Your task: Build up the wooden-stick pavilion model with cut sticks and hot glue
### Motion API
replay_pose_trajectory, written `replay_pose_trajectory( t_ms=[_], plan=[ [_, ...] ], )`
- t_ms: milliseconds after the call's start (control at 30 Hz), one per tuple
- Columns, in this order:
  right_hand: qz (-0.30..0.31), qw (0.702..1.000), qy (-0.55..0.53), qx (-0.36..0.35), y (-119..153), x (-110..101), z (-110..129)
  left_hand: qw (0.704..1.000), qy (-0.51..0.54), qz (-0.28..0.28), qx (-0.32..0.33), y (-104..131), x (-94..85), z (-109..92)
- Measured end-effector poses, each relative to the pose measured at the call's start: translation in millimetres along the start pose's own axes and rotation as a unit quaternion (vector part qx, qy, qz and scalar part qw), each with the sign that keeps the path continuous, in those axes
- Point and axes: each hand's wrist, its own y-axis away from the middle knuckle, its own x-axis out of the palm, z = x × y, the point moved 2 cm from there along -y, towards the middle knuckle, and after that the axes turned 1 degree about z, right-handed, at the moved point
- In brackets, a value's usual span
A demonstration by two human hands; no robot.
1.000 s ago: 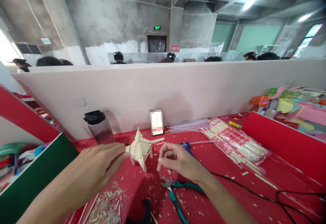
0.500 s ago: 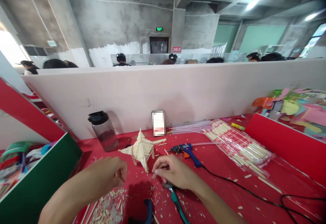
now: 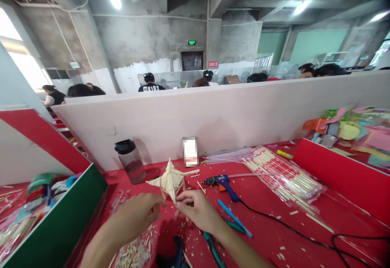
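Observation:
A pale star-shaped model built of thin wooden sticks (image 3: 171, 181) stands on the red tabletop in front of me, with one point toward me. My right hand (image 3: 196, 209) is at that near point, thumb and forefinger closed around its tip. To the left, my left hand (image 3: 146, 211) hovers low with fingers loosely bent and apart; its forefinger reaches close to the star, and no object shows in it. Under my right wrist lie pliers with green-black handles (image 3: 213, 247). A blue stick-like tool (image 3: 234, 218) is just right of them.
A blue glue gun (image 3: 224, 182) with a black cable lies right of the star. Bundled wooden sticks (image 3: 283, 174) lie beyond it. A bottle (image 3: 131, 162) and a phone (image 3: 190, 152) stand by the white partition (image 3: 152, 117). Stick scraps (image 3: 134, 251) and a dark-blue tool (image 3: 175, 251) are nearest me.
My left hand has moved right toward the star, and my right hand has closed in on its near point. The view has tilted up slightly, and the blue stick-like tool is now uncovered.

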Motion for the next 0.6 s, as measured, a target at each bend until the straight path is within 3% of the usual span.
replay_pose_trajectory(
  t_ms=[100, 267, 500, 600],
  plan=[
    [-0.010, 1.000, 0.004, -0.004, -2.1, 0.7, -3.3, 0.999, -0.009, 0.031, -0.038, -0.2, 9.1, -10.1],
    [0.010, 1.000, 0.006, 0.007, -3.5, 2.4, -5.0, 0.993, 0.059, -0.022, -0.100, 3.4, 33.2, -17.7],
    [0.194, 0.972, 0.121, 0.047, 32.8, 9.4, -6.0, 0.950, 0.275, -0.071, -0.131, 20.8, 68.5, -20.7],
    [0.216, 0.967, 0.121, 0.055, 50.8, 13.4, -11.5, 0.946, 0.292, -0.078, -0.115, 33.4, 76.3, -27.2]
  ],
)
